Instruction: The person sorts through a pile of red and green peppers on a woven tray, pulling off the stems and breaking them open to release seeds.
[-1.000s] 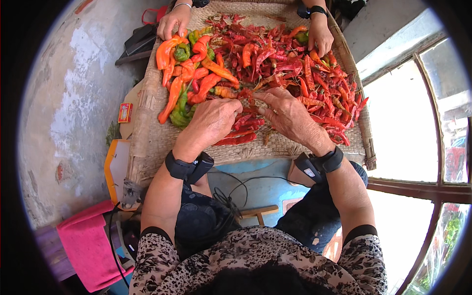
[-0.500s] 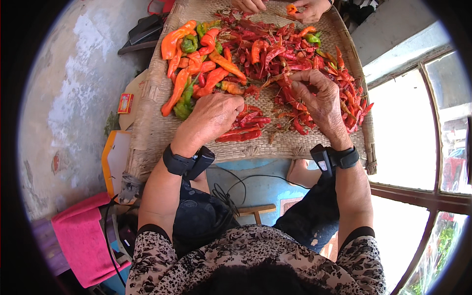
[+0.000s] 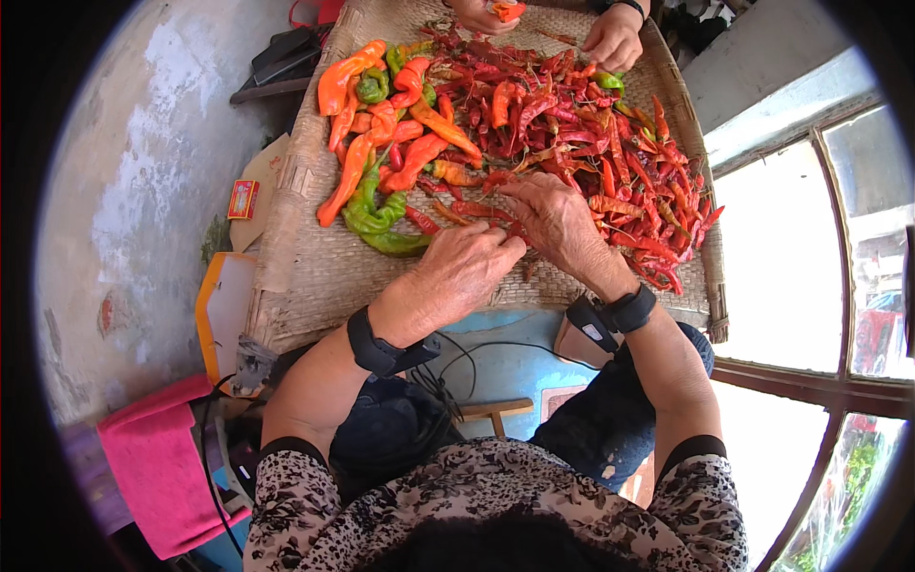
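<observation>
My left hand (image 3: 456, 274) and my right hand (image 3: 559, 227) meet over the near middle of a woven tray (image 3: 295, 286). Between their fingertips shows part of a dried red chili pepper (image 3: 518, 229). Both hands are closed in a pinch around it, the right one slightly farther out. Beyond and right of them spreads a heap of dried red chilies (image 3: 572, 114). Several fresh orange peppers (image 3: 355, 172) lie to the left. A long curled green pepper (image 3: 374, 217) rests close to my left hand. My hands cover some of the chilies beneath.
At the tray's far edge, another person's hand (image 3: 488, 15) holds an orange pepper piece (image 3: 506, 11); their other hand (image 3: 615, 40) touches the heap by a green pepper (image 3: 608, 80). Left stand a wall (image 3: 143, 191) and a small red box (image 3: 243, 199); a window (image 3: 777, 257) is at right.
My hands have come together, the left moving right and the right moving left and nearer. The green pepper lies stretched toward me. The other person's right-side hand has moved down to the heap.
</observation>
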Action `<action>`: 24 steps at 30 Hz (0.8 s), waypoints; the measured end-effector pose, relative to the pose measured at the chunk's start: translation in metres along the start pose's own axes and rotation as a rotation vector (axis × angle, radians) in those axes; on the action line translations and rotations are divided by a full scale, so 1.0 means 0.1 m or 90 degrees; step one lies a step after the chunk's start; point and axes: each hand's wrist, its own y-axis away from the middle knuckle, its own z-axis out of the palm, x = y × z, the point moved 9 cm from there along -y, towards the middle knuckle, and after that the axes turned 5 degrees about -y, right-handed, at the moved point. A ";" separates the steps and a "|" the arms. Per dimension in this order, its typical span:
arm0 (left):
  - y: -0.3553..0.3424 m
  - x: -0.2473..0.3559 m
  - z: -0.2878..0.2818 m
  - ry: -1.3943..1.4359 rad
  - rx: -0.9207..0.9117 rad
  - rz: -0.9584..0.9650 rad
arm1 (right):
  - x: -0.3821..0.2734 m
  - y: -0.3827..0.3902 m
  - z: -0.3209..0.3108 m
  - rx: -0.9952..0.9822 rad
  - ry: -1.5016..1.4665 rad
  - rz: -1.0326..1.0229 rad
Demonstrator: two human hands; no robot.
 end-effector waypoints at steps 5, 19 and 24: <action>-0.03 -0.52 -0.25 0.034 0.027 -0.173 | 0.01 -0.05 -0.54 0.063 -0.192 0.123; 0.03 -0.89 0.03 -0.208 -0.117 -0.243 | 0.05 0.10 0.17 -0.043 0.022 0.081; 0.10 -0.75 -0.03 -0.059 -0.060 -0.138 | 0.10 0.11 0.36 -0.062 -0.055 0.103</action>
